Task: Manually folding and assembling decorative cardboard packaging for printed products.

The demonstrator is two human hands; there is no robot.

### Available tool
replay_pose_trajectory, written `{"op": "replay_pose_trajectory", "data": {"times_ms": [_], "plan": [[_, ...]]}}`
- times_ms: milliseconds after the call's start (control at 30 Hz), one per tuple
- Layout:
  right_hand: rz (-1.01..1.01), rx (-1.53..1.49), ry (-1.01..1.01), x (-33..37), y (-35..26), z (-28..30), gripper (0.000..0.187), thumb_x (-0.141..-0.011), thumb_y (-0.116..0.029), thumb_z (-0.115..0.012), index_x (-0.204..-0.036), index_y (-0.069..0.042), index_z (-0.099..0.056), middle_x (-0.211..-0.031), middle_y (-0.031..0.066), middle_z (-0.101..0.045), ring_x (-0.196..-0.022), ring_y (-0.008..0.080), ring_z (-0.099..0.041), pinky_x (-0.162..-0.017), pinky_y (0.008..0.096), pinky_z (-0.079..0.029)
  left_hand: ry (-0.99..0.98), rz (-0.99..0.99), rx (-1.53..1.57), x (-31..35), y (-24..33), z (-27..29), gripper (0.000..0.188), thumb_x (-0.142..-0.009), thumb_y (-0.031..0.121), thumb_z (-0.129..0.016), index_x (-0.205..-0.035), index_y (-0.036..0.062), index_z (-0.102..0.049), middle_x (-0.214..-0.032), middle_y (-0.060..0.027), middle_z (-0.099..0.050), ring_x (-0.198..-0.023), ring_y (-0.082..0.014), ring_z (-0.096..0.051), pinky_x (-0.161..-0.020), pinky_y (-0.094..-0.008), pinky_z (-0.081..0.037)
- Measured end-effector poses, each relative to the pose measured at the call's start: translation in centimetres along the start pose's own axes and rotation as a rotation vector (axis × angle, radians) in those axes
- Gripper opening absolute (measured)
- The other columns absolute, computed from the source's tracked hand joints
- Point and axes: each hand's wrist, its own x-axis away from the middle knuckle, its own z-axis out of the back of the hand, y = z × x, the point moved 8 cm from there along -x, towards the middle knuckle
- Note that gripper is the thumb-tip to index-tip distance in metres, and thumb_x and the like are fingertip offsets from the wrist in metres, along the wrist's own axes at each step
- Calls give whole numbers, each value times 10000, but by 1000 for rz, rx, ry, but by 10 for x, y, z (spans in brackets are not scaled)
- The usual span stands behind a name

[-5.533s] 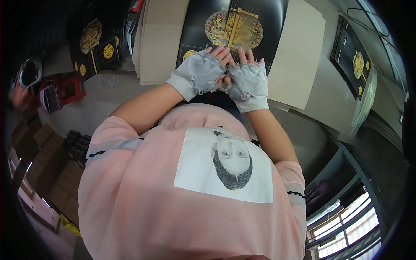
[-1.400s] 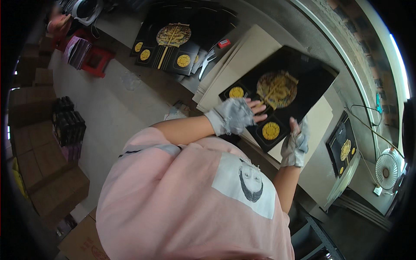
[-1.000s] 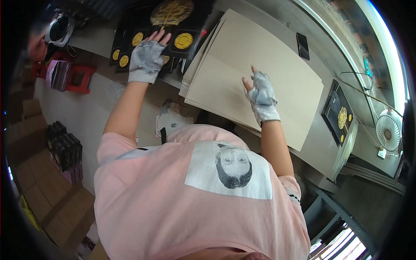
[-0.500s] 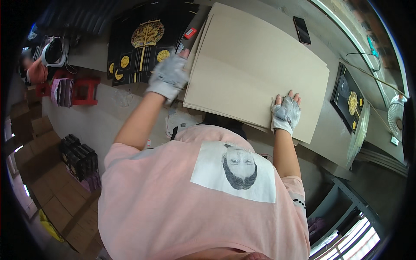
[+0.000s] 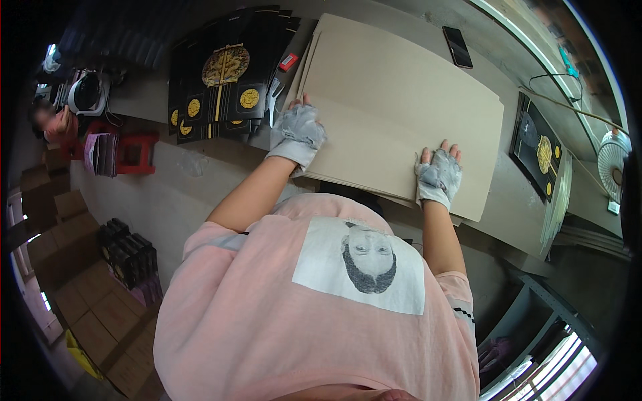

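A stack of large beige cardboard sheets (image 5: 401, 100) lies on the table in front of me. My left hand (image 5: 299, 134), in a grey-white fingerless glove, rests on the stack's left edge with its fingers stretched out. On the lower right part of the top sheet lies my right hand (image 5: 440, 172), gloved the same way, fingers spread and flat. Left of the stack is a pile of black printed sheets (image 5: 224, 73) with gold patterns. Beside my left hand, a white-handled tool (image 5: 273, 103), perhaps scissors, sits at that pile's edge.
A phone (image 5: 457, 47) lies beyond the stack, and a small red box (image 5: 287, 62) by the black pile. More black-and-gold sheets (image 5: 535, 150) are at the right near a white fan (image 5: 611, 172). Red stools (image 5: 138, 154), cardboard boxes (image 5: 120, 314) and another person (image 5: 57, 123) are at left.
My left hand has moved right, from the gap beside the black sheets onto the beige stack's left edge. My right hand stays nearly in place.
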Motion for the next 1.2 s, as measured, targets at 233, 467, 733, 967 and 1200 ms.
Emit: {"op": "replay_pose_trajectory", "data": {"times_ms": [233,467,733,967,1200], "plan": [[7,-43,1,-1,-3,5,727,-1007,-524,-541,-1585,-94,-443,-1652,238,-373,-1542,398,-339,-1233,554,-293,32,257,787,-23,-62,-30,617,-1040,364,-604,-1530,11,-476,-1198,-148,-684,-952,-234,-676,-872,-338,-557],[-6,-35,-15,1,1,3,729,-1013,-537,-522,-1591,-100,-437,-1659,232,-363,-1549,386,-331,-1239,549,-284,94,65,854,-55,-52,40,696,-913,130,-793,-1545,71,-508,-942,-46,-708,-824,-136,-666,-774,-293,-551],[-6,-22,-47,1,-2,4,740,-1017,-544,-511,-1603,-101,-416,-1672,227,-341,-1559,381,-311,-1247,542,-270,-74,27,975,-74,-70,-6,801,-902,107,-805,-1606,109,-422,-1192,-136,-696,-1011,-174,-670,-926,-296,-543],[-6,-22,-39,1,-1,4,739,-1020,-541,-502,-1604,-97,-413,-1672,234,-338,-1562,387,-303,-1247,551,-266,64,-259,329,-72,-52,20,795,-892,386,-808,-1557,91,-488,-1561,-293,-469,-1473,-382,-451,-1212,-437,-368],[-16,-20,-52,0,1,5,734,-1021,-537,-500,-1600,-93,-421,-1669,238,-341,-1561,389,-305,-1244,559,-268,5,-324,483,-60,4,27,1104,-865,624,-749,-1636,3,-261,-1624,-340,-338,-1537,-436,-329,-1254,-447,-301]]}}
